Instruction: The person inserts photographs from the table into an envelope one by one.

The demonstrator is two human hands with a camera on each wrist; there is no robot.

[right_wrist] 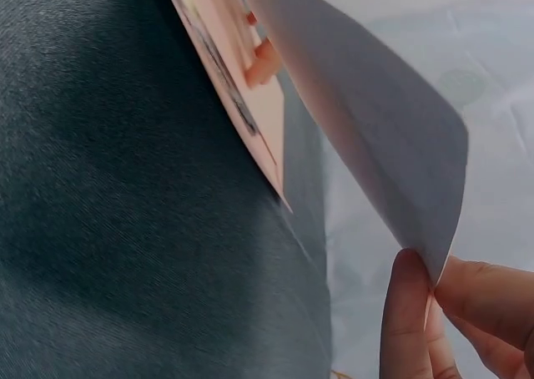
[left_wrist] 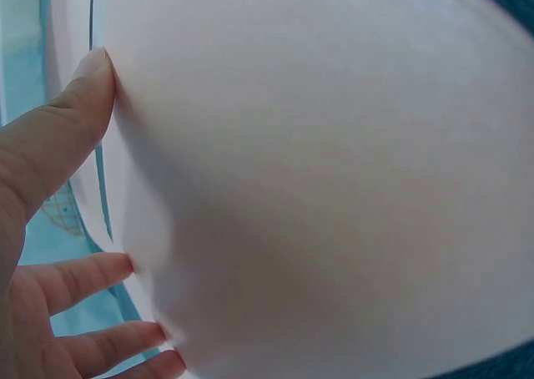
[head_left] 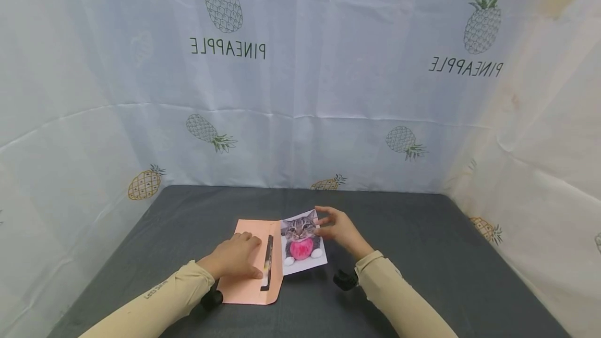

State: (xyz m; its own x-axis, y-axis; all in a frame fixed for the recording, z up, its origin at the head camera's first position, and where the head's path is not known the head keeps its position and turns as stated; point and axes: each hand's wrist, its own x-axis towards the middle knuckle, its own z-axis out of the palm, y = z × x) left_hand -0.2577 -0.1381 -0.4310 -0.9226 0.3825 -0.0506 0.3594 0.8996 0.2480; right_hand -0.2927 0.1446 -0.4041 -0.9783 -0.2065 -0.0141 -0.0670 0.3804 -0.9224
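A peach envelope lies on the dark table, with a dark-edged strip showing at its opening. My left hand rests on the envelope, its fingers spread. In the left wrist view, the thumb and fingertips touch the pale envelope surface that fills most of the picture. Between thumb and fingers, my right hand pinches the right edge of a cat picture card. The card is raised and tilted beside the envelope's right edge. Its plain back bends slightly in the right wrist view.
A dark cloth covers the table. White curtains printed with pineapples hang behind and along both sides. Black wrist cameras sit under the cuffs of both beige sleeves.
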